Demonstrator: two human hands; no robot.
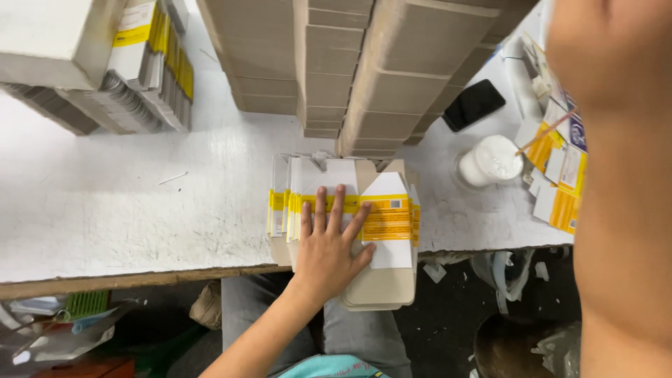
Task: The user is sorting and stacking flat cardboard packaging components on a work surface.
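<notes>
My left hand [329, 245] lies flat, palm down and fingers spread, on a fanned stack of flat white carton blanks with yellow bands [385, 217]. The stack sits at the front edge of the white table [126, 210] and overhangs it a little. The hand grips nothing. My right arm [623, 210] fills the right side, blurred and very close to the camera. Its rounded upper end [609, 49] reaches the top right corner, and no fingers can be made out there.
Tall piles of brown cardboard [350, 70] stand at the back. More yellow-and-white blanks lie at the top left [154, 63] and the far right [560, 182]. A black phone [474, 103] and a white glue pot with a stick [492, 161] sit right of the stack.
</notes>
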